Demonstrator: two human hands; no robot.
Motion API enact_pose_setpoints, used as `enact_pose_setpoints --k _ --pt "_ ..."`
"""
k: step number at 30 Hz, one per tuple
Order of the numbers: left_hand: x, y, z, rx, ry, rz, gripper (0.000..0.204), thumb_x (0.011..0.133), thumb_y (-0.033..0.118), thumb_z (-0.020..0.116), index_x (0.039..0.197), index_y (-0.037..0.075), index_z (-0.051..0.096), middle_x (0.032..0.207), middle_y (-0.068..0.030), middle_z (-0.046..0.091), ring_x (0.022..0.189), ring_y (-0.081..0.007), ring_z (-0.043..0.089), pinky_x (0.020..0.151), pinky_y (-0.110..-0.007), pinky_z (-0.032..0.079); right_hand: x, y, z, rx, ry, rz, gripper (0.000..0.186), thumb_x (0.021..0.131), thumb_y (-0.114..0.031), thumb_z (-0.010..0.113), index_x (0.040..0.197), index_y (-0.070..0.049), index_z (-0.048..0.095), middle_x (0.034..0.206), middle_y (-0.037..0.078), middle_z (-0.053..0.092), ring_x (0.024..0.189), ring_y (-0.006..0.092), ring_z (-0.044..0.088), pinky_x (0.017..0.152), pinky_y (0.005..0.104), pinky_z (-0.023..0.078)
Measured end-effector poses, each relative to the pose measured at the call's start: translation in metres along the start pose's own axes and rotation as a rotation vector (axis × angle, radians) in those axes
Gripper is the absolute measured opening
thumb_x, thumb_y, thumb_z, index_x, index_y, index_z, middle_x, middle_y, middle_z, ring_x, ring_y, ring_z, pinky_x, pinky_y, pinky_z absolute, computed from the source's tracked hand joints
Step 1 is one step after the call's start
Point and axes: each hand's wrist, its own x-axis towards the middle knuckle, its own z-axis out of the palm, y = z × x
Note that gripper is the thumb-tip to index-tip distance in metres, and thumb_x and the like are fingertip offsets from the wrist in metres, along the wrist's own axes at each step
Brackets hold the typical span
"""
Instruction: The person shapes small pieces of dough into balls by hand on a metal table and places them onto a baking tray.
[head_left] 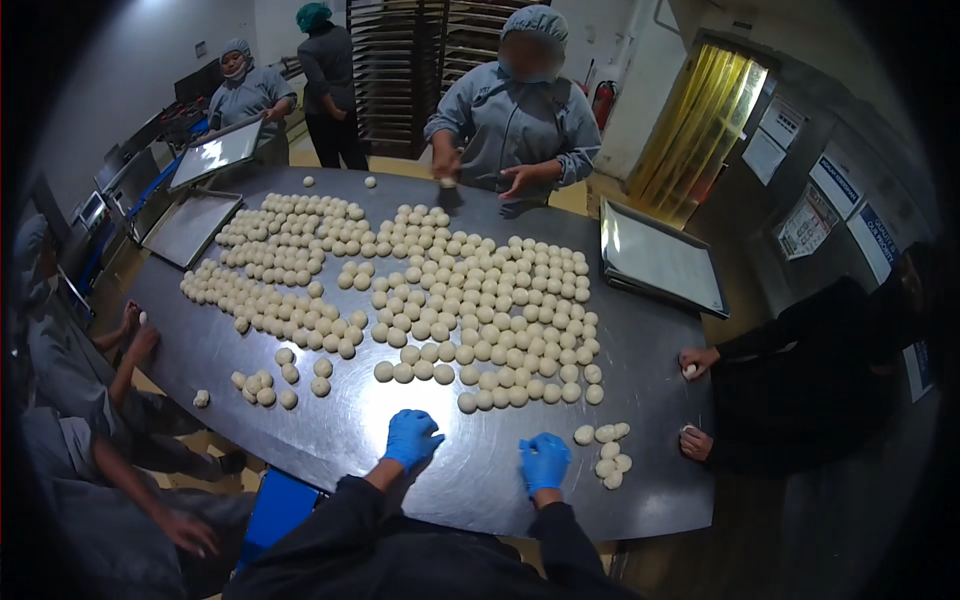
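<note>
In a blue glove, my left hand is curled low over the near part of the steel table. My right hand, gloved the same way, is cupped with its fingers bent down to the tabletop. Whatever lies under either palm is hidden. Beyond my hands spread rows of round, pale dough balls, packed close together across the middle. To the right of my right hand sits a small loose group of dough pieces. A few more dough balls lie apart on the left.
Metal trays stand on the table's right edge and far left corner. Across the table a person handles dough. Another person's hands work at the right edge. More people are on the left, near a blue surface.
</note>
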Motion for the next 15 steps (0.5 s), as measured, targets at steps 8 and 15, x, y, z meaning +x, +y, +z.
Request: enact_pose_setpoints --k 8,15 --pt "-0.046 0.041 0.018 -0.048 -0.281 0.156 0.017 0.079 0.030 0.078 0.077 0.014 0.073 0.075 -0.0102 0.067 0.078 -0.0321 0.065 0.072 -0.046 0.049 -0.047 -0.024 0.042 0.087 0.141 -0.243 0.023 0.078 -0.021 0.075 0.064 -0.008 0.062 0.070 0.016 0.061 0.071 0.0374 0.059 0.065 0.0493 0.044" --pt "-0.030 -0.021 -0.011 0.047 -0.288 -0.034 0.022 0.079 0.032 0.078 0.071 0.012 0.070 0.069 -0.0121 0.066 0.068 -0.0362 0.063 0.068 -0.048 0.048 0.004 0.004 -0.021 -0.022 -0.134 -0.110 0.028 0.078 -0.025 0.076 0.063 -0.005 0.066 0.069 0.019 0.062 0.064 0.0390 0.059 0.061 0.0511 0.044"
